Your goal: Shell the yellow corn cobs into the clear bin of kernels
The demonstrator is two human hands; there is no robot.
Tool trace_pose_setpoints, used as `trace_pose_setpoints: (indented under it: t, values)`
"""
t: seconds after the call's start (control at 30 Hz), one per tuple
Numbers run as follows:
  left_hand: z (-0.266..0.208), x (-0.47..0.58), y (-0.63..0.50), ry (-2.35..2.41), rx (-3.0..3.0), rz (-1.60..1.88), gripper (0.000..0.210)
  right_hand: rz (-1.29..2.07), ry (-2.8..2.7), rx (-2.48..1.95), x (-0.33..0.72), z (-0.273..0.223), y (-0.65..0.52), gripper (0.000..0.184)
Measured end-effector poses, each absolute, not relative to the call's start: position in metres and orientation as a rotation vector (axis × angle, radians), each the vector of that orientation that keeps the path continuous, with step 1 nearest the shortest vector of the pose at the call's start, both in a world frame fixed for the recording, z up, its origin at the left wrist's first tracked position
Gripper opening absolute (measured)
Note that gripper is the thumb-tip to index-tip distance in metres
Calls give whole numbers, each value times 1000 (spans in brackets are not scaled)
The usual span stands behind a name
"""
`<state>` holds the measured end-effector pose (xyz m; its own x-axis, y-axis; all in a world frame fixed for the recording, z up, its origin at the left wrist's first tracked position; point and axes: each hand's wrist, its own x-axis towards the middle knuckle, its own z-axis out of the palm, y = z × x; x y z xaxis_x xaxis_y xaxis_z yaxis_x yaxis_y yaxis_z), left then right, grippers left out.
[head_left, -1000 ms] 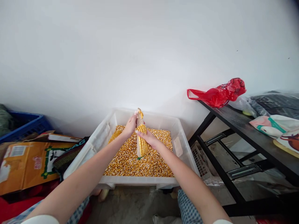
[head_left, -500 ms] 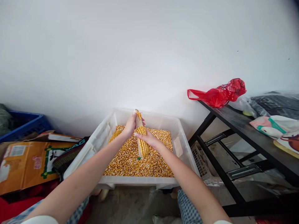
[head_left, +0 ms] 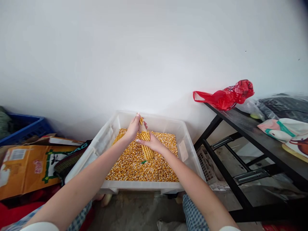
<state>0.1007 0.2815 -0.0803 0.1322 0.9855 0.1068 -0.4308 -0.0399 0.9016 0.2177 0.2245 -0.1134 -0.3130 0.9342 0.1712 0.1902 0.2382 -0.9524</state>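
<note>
My left hand (head_left: 133,128) is closed around the far end of a corn cob (head_left: 147,151), its thumb near the tip. Around the cob's lower half wraps my right hand (head_left: 152,142), thumb laid across the yellow kernels. A pale stripped stretch shows between the two hands. Loose corn kernels (head_left: 134,170) fill the bottom of a translucent plastic bin (head_left: 158,185) below. Another corn cob (head_left: 119,137) lies at the left of the bin, partly hidden by my left arm. A small green piece (head_left: 143,162) rests on the kernels near the held cob.
On the right stands a black folding table (head_left: 262,134) with a red plastic bag (head_left: 225,98) at its corner. An orange cardboard box (head_left: 31,170) and a blue crate (head_left: 31,128) are at the left. A white wall (head_left: 154,57) rises behind the bin.
The held cob has turned slightly, and its lower end has shifted a little to the right. Both hands still grip it; my right thumb has slid slightly left across the kernels.
</note>
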Motion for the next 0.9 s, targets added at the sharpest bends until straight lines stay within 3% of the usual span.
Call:
trace_pose_setpoints:
  t: [0.23,0.43,0.57,0.9]
  values:
    - [-75,101,277,538,923,1286,36,1320,-1517,-1038,216,-113,223,43]
    - [-65,95,277,697,935,1297,54,1012,-1649,-1226,217,-115,226,54]
    - [-73,100,278,849,1053,1380,46,836,-1731,-1355,218,-114,224,60]
    - [-82,99,285,773,1054,1343,50,1245,-1621,-1065,210,-111,219,46]
